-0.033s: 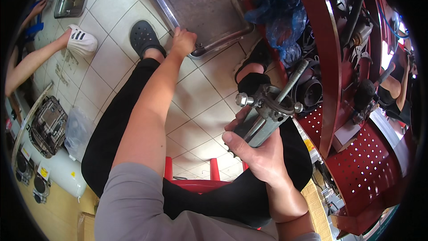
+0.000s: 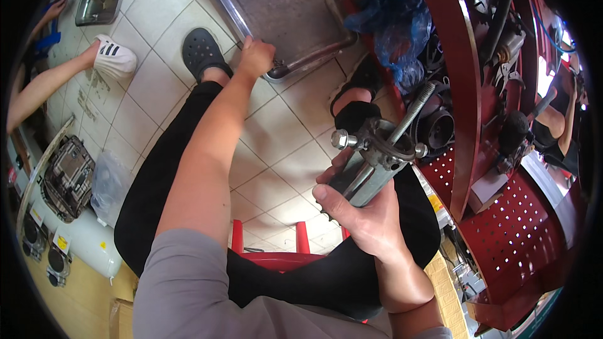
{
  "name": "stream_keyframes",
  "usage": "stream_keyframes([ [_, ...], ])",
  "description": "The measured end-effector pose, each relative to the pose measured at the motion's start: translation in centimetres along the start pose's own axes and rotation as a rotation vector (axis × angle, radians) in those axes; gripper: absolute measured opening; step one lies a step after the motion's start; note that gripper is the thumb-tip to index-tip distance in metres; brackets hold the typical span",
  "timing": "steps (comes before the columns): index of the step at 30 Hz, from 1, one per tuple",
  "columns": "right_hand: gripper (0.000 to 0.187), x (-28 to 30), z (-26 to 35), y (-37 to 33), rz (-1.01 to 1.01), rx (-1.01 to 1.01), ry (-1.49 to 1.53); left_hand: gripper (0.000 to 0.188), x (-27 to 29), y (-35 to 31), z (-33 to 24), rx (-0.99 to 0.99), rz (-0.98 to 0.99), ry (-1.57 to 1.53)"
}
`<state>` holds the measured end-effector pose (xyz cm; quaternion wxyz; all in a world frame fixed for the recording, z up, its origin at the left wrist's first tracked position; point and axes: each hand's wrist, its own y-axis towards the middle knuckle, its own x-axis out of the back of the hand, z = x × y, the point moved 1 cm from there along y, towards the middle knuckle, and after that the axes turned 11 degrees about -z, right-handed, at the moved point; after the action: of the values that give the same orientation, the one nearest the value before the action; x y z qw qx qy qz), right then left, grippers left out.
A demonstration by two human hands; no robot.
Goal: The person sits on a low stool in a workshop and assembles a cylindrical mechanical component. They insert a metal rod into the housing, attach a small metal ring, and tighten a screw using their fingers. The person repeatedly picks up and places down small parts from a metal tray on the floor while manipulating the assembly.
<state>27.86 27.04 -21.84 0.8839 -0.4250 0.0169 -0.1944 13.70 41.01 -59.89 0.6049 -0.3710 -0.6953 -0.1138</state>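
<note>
My right hand (image 2: 370,216) is wrapped around a grey metal cylinder-shaped part (image 2: 367,176), held tilted over my right thigh. Its round collar carries two bolts on opposite sides, and a long threaded rod (image 2: 411,113) slants up from its open end. My left hand (image 2: 256,58) reaches forward to the near left corner of a large steel tray (image 2: 225,0) on the floor. Its fingers are curled closed at the tray's rim. Small dark pieces (image 2: 278,64) lie in the corner beside the fingers; what the fingers hold, if anything, is hidden.
A red rack (image 2: 440,37) holding blue plastic bags (image 2: 399,31) and machine parts stands at the right. At upper left are a smaller tray (image 2: 81,16) of metal pieces and another person's white shoe (image 2: 116,58). A dirty machine casing (image 2: 70,176) sits at left beside a white tank (image 2: 94,238).
My left hand and forearm have shifted very slightly left. The right hand and the metal part stay where they were.
</note>
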Motion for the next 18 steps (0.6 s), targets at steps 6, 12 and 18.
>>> stream_keyframes([
  [6,0.036,0.0,0.3,-0.2,0.001,-0.03,-0.006,0.015,1.0,0.5,1.6,-0.085,0.004,-0.068],
  [12,0.037,-0.1,0.3,-0.2,0.018,-0.049,0.003,0.013,-0.1,0.2,1.1,-0.054,-0.002,-0.074],
  [18,0.039,-0.2,0.1,-0.4,-0.004,-0.036,0.002,0.012,-0.2,-0.1,0.3,-0.084,-0.041,0.0],
])
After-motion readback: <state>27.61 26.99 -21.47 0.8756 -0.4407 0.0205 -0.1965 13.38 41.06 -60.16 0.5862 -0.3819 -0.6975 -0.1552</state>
